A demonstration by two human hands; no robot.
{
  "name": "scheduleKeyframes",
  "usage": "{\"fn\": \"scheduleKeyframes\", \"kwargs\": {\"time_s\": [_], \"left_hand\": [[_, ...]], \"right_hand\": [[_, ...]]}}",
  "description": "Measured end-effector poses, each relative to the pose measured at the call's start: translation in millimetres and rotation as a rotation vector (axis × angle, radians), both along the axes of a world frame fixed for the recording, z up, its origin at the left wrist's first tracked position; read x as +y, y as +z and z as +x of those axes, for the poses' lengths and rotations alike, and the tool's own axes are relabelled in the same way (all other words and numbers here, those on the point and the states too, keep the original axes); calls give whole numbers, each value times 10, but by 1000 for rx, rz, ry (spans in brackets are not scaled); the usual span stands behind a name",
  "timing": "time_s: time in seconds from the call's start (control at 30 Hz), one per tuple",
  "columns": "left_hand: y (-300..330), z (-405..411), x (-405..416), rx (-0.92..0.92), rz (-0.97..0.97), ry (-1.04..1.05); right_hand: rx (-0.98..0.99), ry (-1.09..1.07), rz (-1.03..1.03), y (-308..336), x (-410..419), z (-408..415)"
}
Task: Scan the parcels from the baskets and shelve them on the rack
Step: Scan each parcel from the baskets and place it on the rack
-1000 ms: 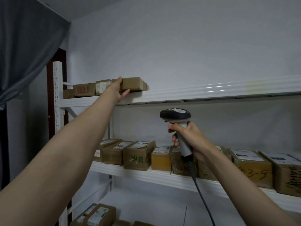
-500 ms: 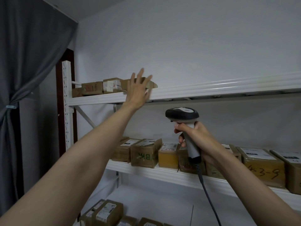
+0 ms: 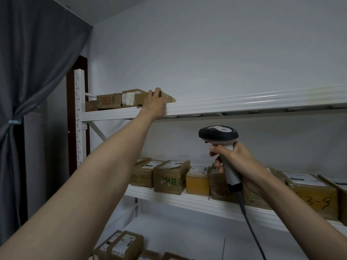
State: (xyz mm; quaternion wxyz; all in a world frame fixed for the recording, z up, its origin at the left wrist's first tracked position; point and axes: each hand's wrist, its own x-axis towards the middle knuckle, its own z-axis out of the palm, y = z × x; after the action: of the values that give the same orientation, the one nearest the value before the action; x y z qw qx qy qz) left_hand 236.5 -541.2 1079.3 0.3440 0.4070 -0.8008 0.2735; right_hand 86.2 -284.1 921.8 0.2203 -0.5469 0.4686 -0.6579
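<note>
While the grey curtain [image 3: 28,91] hangs at the far left and the white post [image 3: 79,117] of the rack stands beside it, the top shelf [image 3: 244,103] carries a short row of brown parcels, and the last one in this row is the flat parcel [image 3: 167,97] under the left hand [image 3: 154,102]. This hand lies on the front of the parcel, with the fingers reaching over its upper edge; how tightly they curl I cannot tell, because the back of the hand hides them. The parcel lies flat, its long side runs along the shelf, and it is touching the labelled parcel [image 3: 131,97] on its left. It sits directly ahead of the left hand, further in toward the wall, so a push inward seems the natural next step if it is not yet fully seated. Further right and lower, the right hand [image 3: 234,166] grips the handle of the scanner [image 3: 218,134], well apart from the top shelf and in front of the parcels on the middle shelf [image 3: 169,199].
</note>
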Motion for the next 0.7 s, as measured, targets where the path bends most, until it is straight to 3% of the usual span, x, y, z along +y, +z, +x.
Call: {"fn": "scheduleKeyframes", "kwargs": {"time_s": [0.47,0.7], "left_hand": [[-21,69,-280,78,180,-74],[-239,62,-86,207,64,-240]], "right_hand": [[16,-22,22,-6,-34,35],[15,-36,41,-111,-18,40]]}}
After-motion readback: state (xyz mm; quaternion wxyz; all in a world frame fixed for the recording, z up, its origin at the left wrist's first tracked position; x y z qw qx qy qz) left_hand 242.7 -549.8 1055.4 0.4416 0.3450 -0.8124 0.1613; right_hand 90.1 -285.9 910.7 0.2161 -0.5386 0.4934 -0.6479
